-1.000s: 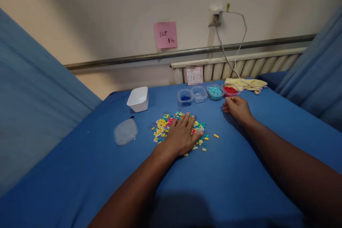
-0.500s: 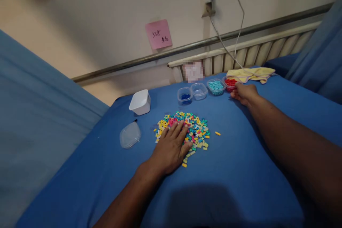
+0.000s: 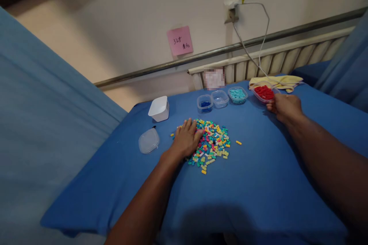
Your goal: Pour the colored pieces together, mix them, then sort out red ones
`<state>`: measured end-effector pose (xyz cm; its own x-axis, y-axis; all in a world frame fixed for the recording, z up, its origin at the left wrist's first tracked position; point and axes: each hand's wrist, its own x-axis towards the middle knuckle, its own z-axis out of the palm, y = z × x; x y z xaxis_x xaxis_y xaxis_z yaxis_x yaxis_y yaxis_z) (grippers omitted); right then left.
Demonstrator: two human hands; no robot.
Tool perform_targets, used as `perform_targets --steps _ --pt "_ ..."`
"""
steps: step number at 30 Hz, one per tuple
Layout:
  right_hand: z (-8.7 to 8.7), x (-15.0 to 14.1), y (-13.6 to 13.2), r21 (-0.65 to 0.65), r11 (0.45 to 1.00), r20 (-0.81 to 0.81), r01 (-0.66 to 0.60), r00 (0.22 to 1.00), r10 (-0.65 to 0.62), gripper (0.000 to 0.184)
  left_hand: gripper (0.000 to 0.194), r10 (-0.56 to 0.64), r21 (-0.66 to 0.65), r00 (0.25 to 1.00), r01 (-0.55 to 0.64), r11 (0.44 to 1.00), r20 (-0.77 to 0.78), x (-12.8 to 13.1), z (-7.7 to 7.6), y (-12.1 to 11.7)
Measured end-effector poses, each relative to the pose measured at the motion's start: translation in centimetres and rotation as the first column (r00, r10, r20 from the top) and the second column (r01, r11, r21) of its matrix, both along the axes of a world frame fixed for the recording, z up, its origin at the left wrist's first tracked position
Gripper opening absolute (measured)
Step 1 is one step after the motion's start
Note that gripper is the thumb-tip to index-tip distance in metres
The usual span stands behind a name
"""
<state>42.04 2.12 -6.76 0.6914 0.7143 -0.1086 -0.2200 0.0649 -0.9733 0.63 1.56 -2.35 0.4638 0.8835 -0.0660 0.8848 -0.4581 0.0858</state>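
My left hand [image 3: 186,138] lies with fingers stretched out over the left side of a pile of small mixed-colour building bricks [image 3: 215,139], covering part of it. At the far right, my right hand [image 3: 286,107] grips the near right rim of a clear plastic tub of red bricks [image 3: 263,92]. That tub is slightly tilted. To its left stand a tub of light blue bricks [image 3: 237,95], a clear tub [image 3: 220,99] with nothing visible inside, and a tub holding some dark blue bricks [image 3: 205,104].
A white tub [image 3: 159,108] and a clear lid [image 3: 148,141] sit on the left of the blue cloth [image 3: 244,183]. One yellow-orange brick [image 3: 238,142] lies apart from the pile. Behind the red tub is a yellow cloth [image 3: 280,82], with a white cable [image 3: 247,48] reaching down to it.
My right hand has drawn the red-brick tub nearer and to the right, away from the light blue one. My left hand has shifted toward the pile's left edge. The camera view has shifted slightly.
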Motion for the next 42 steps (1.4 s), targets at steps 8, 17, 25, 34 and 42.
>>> perform_targets --steps 8,17,25,34,42 --pt "4.8 -5.6 -4.3 -0.058 0.997 0.377 -0.056 0.923 0.074 0.021 0.090 -0.272 -0.152 0.959 0.281 0.947 0.079 5.8 0.6 -5.5" --pt "3.9 -14.8 -5.9 -0.088 0.898 0.344 -0.431 0.833 0.433 0.016 0.085 -0.285 -0.110 0.955 0.293 0.950 0.086 2.0 0.8 -7.2" --pt "2.8 -18.9 -7.0 -0.057 0.784 0.531 -0.618 0.646 0.548 0.019 0.059 0.019 0.108 0.997 -0.026 0.994 0.071 -4.7 1.2 -4.4" --pt "3.4 -21.9 -8.9 -0.158 0.742 0.794 -0.652 0.363 0.488 0.011 0.051 0.068 0.195 0.896 -0.169 0.966 0.439 -5.3 -1.7 -3.6" --pt "2.5 -20.1 -7.1 -0.145 0.821 0.866 -0.552 0.330 0.375 0.017 0.051 0.019 0.230 0.883 -0.142 0.963 0.469 -5.0 -2.4 -3.4"
